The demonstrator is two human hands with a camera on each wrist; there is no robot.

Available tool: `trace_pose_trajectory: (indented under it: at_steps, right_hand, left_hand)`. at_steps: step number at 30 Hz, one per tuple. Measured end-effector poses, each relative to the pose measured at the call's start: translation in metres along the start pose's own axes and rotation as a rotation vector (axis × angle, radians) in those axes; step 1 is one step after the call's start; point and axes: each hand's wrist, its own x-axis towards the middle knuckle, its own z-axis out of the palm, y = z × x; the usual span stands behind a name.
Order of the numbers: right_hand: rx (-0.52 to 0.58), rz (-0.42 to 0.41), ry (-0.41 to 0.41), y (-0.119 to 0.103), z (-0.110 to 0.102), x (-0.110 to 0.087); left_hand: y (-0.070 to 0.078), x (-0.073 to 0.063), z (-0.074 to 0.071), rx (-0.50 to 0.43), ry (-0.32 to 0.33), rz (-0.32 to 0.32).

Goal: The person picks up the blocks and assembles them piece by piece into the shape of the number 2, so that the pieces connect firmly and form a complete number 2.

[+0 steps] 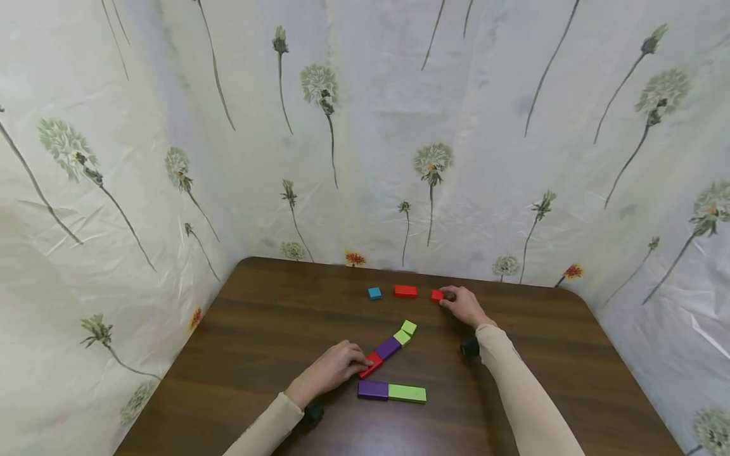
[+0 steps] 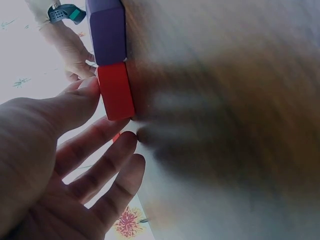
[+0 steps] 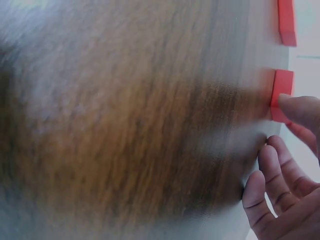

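My left hand pinches a red block between thumb and index finger at the near end of a slanting row. Against that block's far end lies a purple block. Two small green blocks carry the row on, the last turned slightly. Further back on the right, my right hand pinches a small red block, which sits on the table. Its remaining fingertips rest at the tabletop. Part of the left red block is hidden by the hand in the head view.
Along the back of the brown wooden table lie a blue block and a longer red block. Nearer me, a purple block and a long green block touch end to end. A dandelion-patterned curtain surrounds the table.
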Motion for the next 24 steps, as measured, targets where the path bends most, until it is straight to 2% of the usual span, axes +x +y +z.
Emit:
trace_pose_trajectory:
  at_steps: [7,14,24]
  right_hand:
    - [-0.009,-0.005,-0.014,-0.0026,0.0009,-0.0029]
    - [-0.034,-0.070,-0.022,-0.0071,-0.0014,-0.0047]
    - [-0.048,-0.102,-0.051,-0.0087,-0.0007,-0.0051]
  left_hand:
    - [0.0001,-0.0010,0.0008,0.006,0.007,0.009]
    - [0.0017,-0.0013,-0.0012,0.003,0.011,0.016]
    - [-0.0006,-0.0004,0.0011,0.000,0.021,0.021]
